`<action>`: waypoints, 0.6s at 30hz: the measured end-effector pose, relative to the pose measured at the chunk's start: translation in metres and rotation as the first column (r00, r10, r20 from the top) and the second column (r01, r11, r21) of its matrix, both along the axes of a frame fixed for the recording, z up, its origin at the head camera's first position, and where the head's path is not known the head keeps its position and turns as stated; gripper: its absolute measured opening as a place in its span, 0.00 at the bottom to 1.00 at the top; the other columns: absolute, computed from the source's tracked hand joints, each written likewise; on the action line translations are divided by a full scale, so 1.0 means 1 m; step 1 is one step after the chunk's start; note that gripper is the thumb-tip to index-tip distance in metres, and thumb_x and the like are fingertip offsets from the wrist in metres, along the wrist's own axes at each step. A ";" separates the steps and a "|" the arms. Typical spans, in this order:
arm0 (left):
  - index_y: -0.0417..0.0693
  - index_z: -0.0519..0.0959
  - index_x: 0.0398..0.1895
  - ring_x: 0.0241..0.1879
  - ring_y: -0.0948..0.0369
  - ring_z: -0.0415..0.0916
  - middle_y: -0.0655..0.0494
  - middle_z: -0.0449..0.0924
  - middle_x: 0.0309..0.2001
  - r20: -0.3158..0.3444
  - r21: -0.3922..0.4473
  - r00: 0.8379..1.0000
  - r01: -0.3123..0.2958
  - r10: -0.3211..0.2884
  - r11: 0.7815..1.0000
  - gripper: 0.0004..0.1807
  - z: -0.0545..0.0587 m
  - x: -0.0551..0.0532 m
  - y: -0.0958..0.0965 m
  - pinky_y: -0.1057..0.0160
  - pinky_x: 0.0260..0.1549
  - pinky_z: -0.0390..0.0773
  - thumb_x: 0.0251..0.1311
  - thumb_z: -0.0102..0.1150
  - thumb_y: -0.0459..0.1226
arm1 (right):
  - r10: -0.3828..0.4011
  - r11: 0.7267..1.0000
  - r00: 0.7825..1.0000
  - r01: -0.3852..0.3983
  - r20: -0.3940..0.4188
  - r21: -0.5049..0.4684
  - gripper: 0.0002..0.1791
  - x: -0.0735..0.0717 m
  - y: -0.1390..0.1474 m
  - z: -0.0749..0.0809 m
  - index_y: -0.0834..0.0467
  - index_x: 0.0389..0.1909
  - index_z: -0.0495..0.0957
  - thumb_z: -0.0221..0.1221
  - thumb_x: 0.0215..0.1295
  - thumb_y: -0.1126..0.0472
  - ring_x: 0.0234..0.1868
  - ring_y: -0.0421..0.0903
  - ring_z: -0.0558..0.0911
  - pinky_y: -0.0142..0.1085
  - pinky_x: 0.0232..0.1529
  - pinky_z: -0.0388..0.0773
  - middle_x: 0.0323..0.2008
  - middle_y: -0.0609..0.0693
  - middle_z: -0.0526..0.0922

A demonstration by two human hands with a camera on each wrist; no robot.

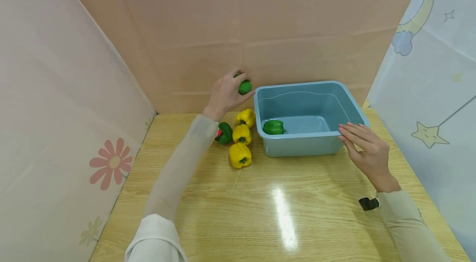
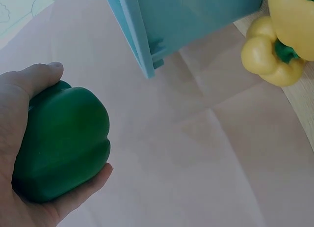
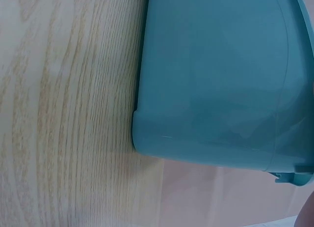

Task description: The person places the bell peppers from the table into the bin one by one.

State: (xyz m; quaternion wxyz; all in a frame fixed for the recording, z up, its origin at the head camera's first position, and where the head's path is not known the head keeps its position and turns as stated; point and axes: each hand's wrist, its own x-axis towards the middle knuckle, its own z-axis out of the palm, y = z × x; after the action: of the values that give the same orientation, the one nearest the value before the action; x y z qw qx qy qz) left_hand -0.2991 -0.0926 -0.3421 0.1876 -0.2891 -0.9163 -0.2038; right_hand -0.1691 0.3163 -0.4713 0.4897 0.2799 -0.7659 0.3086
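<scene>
My left hand (image 1: 227, 92) grips a green bell pepper (image 2: 68, 138), held up beside the far left corner of a blue plastic bin (image 1: 301, 145). Thumb and fingers curl round the pepper's sides in the left wrist view. Inside the bin, at its near left, lies another green bell pepper (image 1: 273, 127). My right hand (image 1: 366, 146) rests on the bin's near right rim with its fingers laid over the edge. The right wrist view shows mostly the bin's outer wall (image 3: 216, 79), with only a sliver of the hand at the right edge.
Left of the bin, three yellow bell peppers (image 1: 240, 155) stand in a row on the wooden table (image 1: 245, 216). A dark green pepper (image 1: 225, 133) with a red patch lies beside them, partly behind my left forearm. A brown sheet (image 1: 186, 39) hangs behind; printed sheets flank both sides.
</scene>
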 end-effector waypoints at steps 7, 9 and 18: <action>0.50 0.84 0.58 0.51 0.51 0.82 0.49 0.76 0.62 0.034 -0.009 0.999 0.014 -0.014 1.000 0.23 0.005 0.000 0.013 0.55 0.54 0.85 0.64 0.76 0.50 | -0.007 1.000 1.000 0.007 0.001 -0.002 0.24 0.000 0.001 -0.001 0.67 0.43 0.91 0.65 0.75 0.47 0.56 0.49 0.90 0.36 0.72 0.74 0.42 0.65 0.91; 0.50 0.84 0.58 0.52 0.51 0.82 0.49 0.76 0.63 0.033 -0.009 0.999 0.024 -0.023 1.000 0.24 0.006 -0.001 0.017 0.55 0.55 0.85 0.64 0.76 0.50 | -0.011 1.000 1.000 0.011 0.001 -0.001 0.23 0.001 0.002 -0.001 0.66 0.43 0.92 0.65 0.75 0.47 0.57 0.48 0.90 0.37 0.72 0.75 0.42 0.65 0.91; 0.48 0.84 0.57 0.54 0.50 0.82 0.49 0.75 0.63 0.037 0.049 0.998 0.057 -0.059 0.997 0.24 0.014 -0.003 0.034 0.54 0.59 0.83 0.60 0.79 0.45 | -0.007 1.000 1.000 0.007 0.010 0.003 0.24 0.000 0.001 -0.001 0.66 0.44 0.92 0.65 0.75 0.46 0.57 0.48 0.90 0.36 0.72 0.74 0.43 0.65 0.91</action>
State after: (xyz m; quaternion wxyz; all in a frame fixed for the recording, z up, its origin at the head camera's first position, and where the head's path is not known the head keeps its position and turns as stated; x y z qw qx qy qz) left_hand -0.3020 -0.0590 -0.3286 0.1708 -0.3070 -0.9058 -0.2368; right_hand -0.1695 0.3175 -0.4719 0.4865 0.2765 -0.7697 0.3073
